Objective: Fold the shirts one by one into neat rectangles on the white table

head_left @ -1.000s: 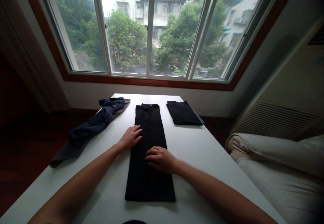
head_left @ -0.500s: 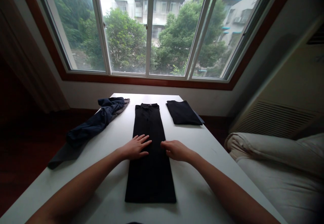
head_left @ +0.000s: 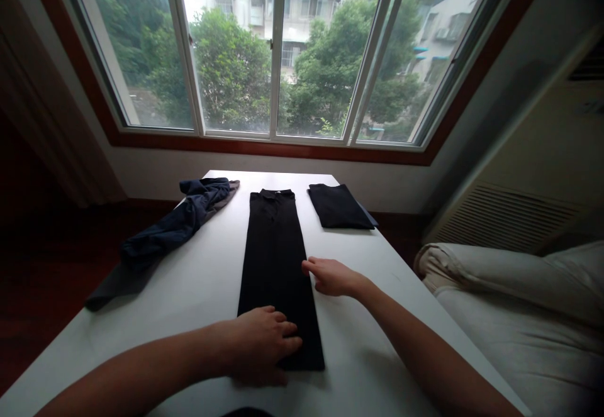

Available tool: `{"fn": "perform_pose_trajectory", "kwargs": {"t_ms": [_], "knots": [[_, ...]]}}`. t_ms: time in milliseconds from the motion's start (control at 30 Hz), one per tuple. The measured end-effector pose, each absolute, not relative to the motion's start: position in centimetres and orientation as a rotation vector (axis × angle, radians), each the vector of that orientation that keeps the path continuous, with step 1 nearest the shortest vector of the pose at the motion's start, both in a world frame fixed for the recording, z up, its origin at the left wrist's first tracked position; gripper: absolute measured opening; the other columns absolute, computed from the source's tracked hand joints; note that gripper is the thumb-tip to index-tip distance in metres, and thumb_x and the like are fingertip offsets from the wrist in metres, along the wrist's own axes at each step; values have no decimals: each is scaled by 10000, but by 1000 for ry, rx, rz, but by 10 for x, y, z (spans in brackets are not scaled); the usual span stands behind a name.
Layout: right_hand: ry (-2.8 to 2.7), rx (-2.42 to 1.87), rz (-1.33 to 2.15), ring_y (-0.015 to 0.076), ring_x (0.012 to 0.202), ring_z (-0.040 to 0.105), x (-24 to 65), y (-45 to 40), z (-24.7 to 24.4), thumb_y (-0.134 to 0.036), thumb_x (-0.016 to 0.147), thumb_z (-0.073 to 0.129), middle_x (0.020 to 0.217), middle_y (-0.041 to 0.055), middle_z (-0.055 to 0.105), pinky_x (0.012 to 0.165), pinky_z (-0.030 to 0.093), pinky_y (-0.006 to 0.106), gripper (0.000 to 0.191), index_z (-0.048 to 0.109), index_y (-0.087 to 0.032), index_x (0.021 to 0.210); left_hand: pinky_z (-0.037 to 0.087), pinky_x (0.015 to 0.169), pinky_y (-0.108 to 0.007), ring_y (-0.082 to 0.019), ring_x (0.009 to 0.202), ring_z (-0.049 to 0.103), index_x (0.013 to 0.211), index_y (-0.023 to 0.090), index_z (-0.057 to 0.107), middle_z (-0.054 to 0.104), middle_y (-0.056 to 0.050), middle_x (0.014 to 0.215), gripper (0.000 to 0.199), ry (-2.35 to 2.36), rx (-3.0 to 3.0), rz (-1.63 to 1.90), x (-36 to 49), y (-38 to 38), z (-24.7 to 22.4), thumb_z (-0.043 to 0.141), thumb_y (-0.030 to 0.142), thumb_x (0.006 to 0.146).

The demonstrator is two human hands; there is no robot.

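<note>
Black trousers (head_left: 276, 247), folded into a long narrow strip, lie flat on the white table (head_left: 207, 278) with the waistband at the far end. My left hand (head_left: 264, 344) rests over the near part of the trousers, fingers apart and slightly bent, holding nothing. At the right edge of the strip is my right hand (head_left: 330, 277), its fingers bent together by the cloth; whether they pinch the edge is too small to tell.
A folded black garment (head_left: 340, 206) lies at the table's far right. Crumpled dark blue and grey clothes (head_left: 174, 225) hang over the left edge. Beyond the table is a window; a pale sofa (head_left: 514, 304) stands on the right.
My left hand has moved down the trousers toward their near end. My right hand has barely moved and stays by the right edge.
</note>
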State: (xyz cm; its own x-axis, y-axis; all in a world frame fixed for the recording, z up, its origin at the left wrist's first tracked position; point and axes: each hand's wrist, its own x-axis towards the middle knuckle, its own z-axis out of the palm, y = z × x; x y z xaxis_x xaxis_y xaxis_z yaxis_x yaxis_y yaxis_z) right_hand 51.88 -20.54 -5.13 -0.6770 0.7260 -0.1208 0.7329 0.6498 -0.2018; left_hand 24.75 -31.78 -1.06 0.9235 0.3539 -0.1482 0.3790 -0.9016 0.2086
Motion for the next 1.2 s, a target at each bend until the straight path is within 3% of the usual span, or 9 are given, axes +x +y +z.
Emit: {"fn": "perform_pose_trajectory", "kwargs": {"t_ms": [100, 233, 467, 533, 633, 800, 867, 1033, 1200], "knots": [[2795, 1225, -408, 220, 917, 630, 522, -208, -48, -287, 778, 753, 1122, 52, 634, 751, 412, 288, 485, 600, -237, 1235, 533, 956, -449, -327, 1098, 692, 1344, 228, 640, 716, -131, 1211, 535, 538, 2889, -240, 250, -317, -6, 729, 516, 902], [2793, 1197, -403, 257, 976, 640, 518, -216, -46, -489, 720, 836, 1161, 73, 615, 790, 447, 307, 695, 597, -252, 1328, 552, 898, -431, -317, 1072, 677, 1141, 185, 707, 674, -145, 1228, 369, 654, 2964, -312, 257, -315, -2, 741, 462, 899], [2853, 1043, -342, 257, 961, 631, 499, -237, -46, -526, 634, 897, 1168, 92, 584, 793, 473, 322, 925, 561, -238, 1446, 580, 838, -439, -334, 1037, 695, 1229, 122, 684, 704, -176, 1188, 547, 772, 2899, -526, 258, -314, -6, 800, 483, 834], [2900, 951, -321, 243, 948, 622, 492, -242, -45, -470, 660, 890, 1183, 97, 581, 770, 466, 309, 906, 548, -242, 1467, 581, 829, -448, -340, 1006, 711, 1178, 111, 713, 732, -175, 1132, 513, 792, 2890, -556, 257, -314, -13, 787, 485, 834], [2963, 819, -278, 233, 944, 610, 484, -248, -41, -395, 723, 842, 1173, 92, 597, 742, 446, 298, 740, 594, -250, 1405, 568, 776, -419, -313, 899, 740, 1040, 144, 762, 773, -131, 984, 294, 763, 2917, -554, 255, -313, -24, 704, 387, 887], [3005, 639, -273, 208, 870, 599, 475, -252, -38, -393, 805, 774, 966, 49, 637, 753, 424, 309, 320, 690, -210, 1054, 507, 650, -343, -242, 709, 719, 760, 189, 752, 764, -72, 785, 123, 667, 3001, -472, 247, -308, -22, 692, 260, 841], [3014, 613, -290, 206, 860, 600, 472, -254, -39, -435, 805, 775, 951, 45, 645, 749, 419, 310, 353, 673, -206, 1054, 490, 620, -332, -238, 697, 709, 716, 196, 739, 753, -62, 760, 157, 598, 2979, -455, 240, -302, -7, 740, 308, 825], [2994, 521, -335, 211, 841, 611, 471, -265, -37, -447, 754, 807, 1010, 50, 662, 686, 397, 302, 624, 604, -211, 1295, 507, 714, -331, -245, 807, 718, 823, 200, 758, 749, -60, 861, 160, 856, 2894, -313, 216, -282, 37, 752, 350, 880], [2993, 384, -305, 204, 807, 598, 468, -276, -31, -381, 775, 813, 973, 41, 642, 663, 368, 302, 544, 652, -263, 1281, 506, 800, -357, -271, 871, 710, 870, 187, 739, 720, -79, 897, 143, 1131, 2856, -225, 197, -266, 42, 735, 325, 904]]}}
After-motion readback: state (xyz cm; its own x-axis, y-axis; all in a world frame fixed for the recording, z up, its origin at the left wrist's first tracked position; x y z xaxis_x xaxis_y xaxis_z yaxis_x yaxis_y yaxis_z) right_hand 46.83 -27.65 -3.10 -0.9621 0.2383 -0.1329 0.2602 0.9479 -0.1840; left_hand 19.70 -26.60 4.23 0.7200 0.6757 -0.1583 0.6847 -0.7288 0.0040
